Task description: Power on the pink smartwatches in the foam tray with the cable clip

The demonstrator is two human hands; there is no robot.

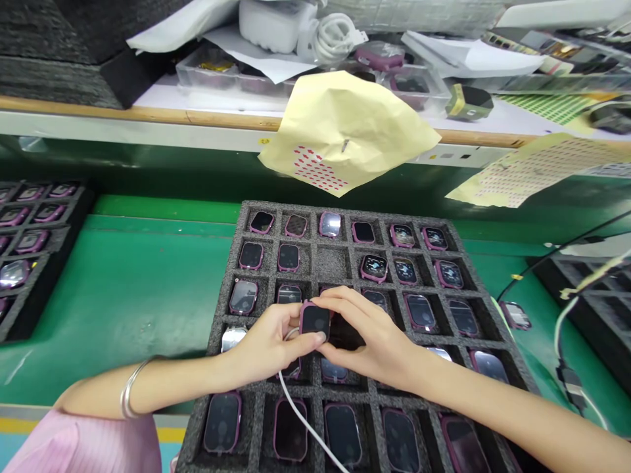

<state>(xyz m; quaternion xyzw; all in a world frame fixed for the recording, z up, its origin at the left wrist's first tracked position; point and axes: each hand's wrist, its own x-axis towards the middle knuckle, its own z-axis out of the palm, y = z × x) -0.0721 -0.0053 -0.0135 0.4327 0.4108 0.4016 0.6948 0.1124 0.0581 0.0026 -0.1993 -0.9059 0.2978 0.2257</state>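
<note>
Above the middle of a dark foam tray [332,263], both hands grip one smartwatch case [314,319] with a purple frame and a dark screen. My left hand [269,338] pinches its left side, the thumb lying along the lower edge. A white cable [308,426] runs up to that hand; its end is hidden behind the fingers. From the right, the fingertips and thumb of my right hand [367,332] close on the watch's other edge. Several more purple watch cases sit in the tray's compartments, a few with lit faces [374,267]. One second-row compartment holds no watch.
More foam trays stand at the left [29,243] and right [591,295] on the green bench [148,263]. A loose watch case [515,315] lies beside the right tray near cables. Yellow sticker sheets [355,125] hang from the shelf edge, below clear bins [236,79] and a coiled white cable [335,38].
</note>
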